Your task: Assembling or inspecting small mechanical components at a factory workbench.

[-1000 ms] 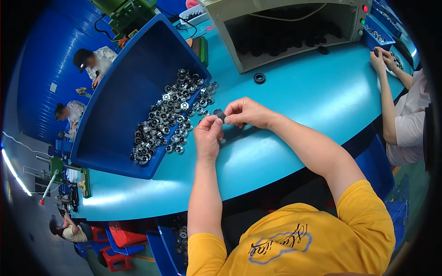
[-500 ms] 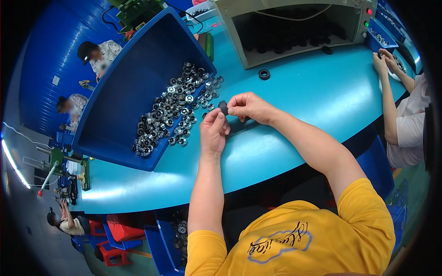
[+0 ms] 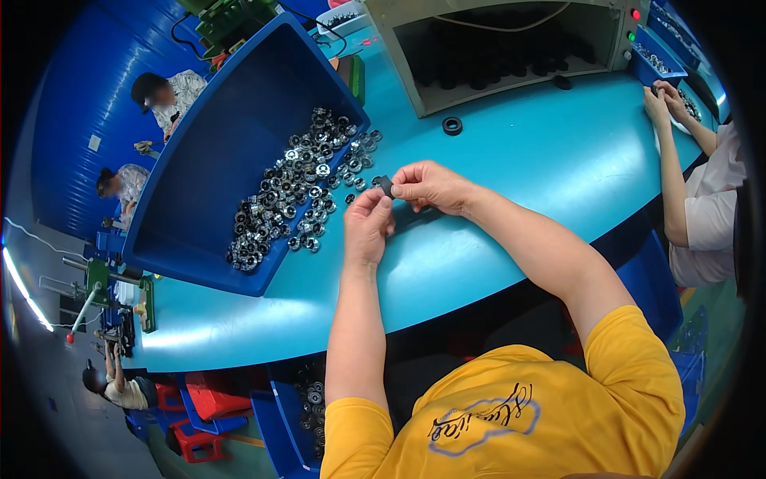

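Both my hands meet over the teal table (image 3: pixel 511 191), pinching one small black ring (image 3: pixel 386 185) between them. My left hand (image 3: pixel 368 225) grips it from the near left side with thumb and fingertips. From the right, my right hand (image 3: pixel 431 188) has its thumb and forefinger on the ring's other side. Some of the ring is covered by my fingers. Just left of my hands, many shiny metal-and-black round parts (image 3: pixel 322 170) lie heaped at the mouth of a tilted blue bin (image 3: pixel 199 184) and spill onto the table. Another black ring (image 3: pixel 452 126) lies flat beyond my right hand.
An open-fronted metal box (image 3: pixel 431 102) with dark rings inside stands at the far side. At the right, a co-worker's hands (image 3: pixel 670 104) handle small parts beside a blue tray (image 3: pixel 658 68). Green hand presses (image 3: pixel 97 279) stand left; below the table is a blue crate (image 3: pixel 279 431) of parts.
My hands keep their hold on the black ring, with only slight finger movement. The whole view has shifted a little. The co-worker's hands at the right have moved slightly.
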